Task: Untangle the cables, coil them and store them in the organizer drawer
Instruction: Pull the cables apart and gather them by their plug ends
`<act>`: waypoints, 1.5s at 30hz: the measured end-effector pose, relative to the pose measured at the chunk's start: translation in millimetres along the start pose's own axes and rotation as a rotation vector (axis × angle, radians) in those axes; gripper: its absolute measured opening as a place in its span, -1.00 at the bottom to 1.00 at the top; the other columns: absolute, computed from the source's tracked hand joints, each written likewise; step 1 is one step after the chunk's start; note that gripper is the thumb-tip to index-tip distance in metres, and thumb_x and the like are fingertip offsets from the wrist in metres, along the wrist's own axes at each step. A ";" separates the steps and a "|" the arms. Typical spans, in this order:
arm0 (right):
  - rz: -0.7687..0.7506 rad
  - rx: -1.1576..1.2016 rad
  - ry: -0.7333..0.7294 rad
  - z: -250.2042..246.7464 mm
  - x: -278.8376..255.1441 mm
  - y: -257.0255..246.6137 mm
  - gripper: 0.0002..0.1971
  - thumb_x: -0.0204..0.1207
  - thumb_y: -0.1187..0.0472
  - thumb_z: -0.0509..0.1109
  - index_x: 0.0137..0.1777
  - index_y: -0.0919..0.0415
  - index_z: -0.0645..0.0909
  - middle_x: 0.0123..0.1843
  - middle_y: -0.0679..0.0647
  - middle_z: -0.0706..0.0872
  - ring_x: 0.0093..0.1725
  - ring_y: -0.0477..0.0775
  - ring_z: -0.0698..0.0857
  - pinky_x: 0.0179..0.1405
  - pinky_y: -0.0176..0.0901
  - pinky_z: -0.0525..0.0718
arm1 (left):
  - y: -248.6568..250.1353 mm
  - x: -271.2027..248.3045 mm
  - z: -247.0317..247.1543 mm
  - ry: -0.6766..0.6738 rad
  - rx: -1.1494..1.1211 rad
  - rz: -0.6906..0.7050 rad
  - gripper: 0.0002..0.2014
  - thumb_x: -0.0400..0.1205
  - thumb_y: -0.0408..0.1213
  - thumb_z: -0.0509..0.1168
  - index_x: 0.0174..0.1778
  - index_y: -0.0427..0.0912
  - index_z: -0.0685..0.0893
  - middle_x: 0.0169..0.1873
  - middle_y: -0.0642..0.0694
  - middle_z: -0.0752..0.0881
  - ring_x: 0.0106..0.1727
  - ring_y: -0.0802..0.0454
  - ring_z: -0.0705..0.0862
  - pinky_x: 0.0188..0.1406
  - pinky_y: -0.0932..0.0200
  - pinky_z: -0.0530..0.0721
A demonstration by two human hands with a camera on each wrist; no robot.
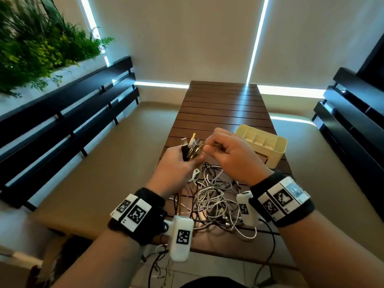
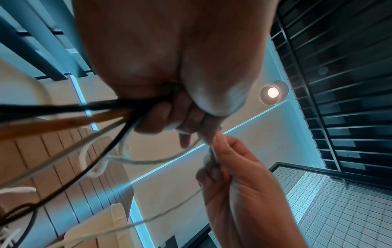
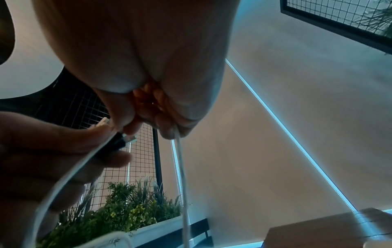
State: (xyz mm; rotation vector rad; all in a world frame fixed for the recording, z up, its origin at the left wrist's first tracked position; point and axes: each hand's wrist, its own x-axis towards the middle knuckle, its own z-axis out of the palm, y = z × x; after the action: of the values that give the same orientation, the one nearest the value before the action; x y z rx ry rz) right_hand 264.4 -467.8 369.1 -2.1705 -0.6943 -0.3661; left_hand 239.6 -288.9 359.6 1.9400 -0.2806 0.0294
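A tangle of white, grey and dark cables lies on the brown slatted table, some strands hanging off its near edge. My left hand is raised above the pile and grips a bundle of cable plugs, their ends sticking up. In the left wrist view black, brown and white cords fan out from that fist. My right hand meets it and pinches a thin white cable that hangs down from its fingers. The cream organizer drawer, with dividers inside, stands just behind my right hand.
Black slatted benches run along the left and the right of the table. A planter of green plants stands at the far left. Pale roller blinds close the back. The far half of the table holds nothing.
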 end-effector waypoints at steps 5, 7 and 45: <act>0.125 0.104 0.018 9.0 -12.3 11.1 -0.90 0.67 0.20 0.38 -0.08 0.03 0.60 -0.28 -0.16 0.58 -0.32 -0.22 0.51 -0.30 -0.46 0.49 | 9.4 -2.9 -6.1 0.054 -0.040 0.080 -0.78 0.67 -0.18 0.40 -0.25 -0.18 0.66 -0.58 0.16 0.53 -0.50 0.15 0.45 -0.44 0.21 0.49; 0.201 0.154 -0.020 23.8 -19.6 19.0 -0.88 0.70 0.18 0.34 -0.09 0.02 0.57 -0.30 -0.09 0.61 -0.36 -0.20 0.55 -0.31 -0.36 0.58 | 17.9 -2.4 -13.2 0.107 -0.085 0.108 -0.75 0.69 -0.21 0.37 -0.23 -0.31 0.64 -0.54 0.07 0.54 -0.50 0.09 0.48 -0.43 0.11 0.54; 0.022 -0.061 -0.101 11.0 -2.4 12.0 -0.92 0.62 0.30 0.41 -0.10 0.21 0.69 -0.22 -0.18 0.55 -0.23 -0.26 0.53 -0.20 -0.50 0.45 | -17.9 14.2 -11.2 -0.129 0.184 0.006 -0.72 0.67 -0.09 0.40 -0.34 -0.03 0.56 -0.62 0.24 0.50 -0.54 0.29 0.39 -0.49 0.36 0.34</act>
State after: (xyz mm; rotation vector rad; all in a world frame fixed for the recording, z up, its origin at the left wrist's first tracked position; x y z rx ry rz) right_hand 269.9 -466.3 353.6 -2.2651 -0.7232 -0.2710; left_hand 258.4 -274.9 349.8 2.1278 -0.3802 -0.0688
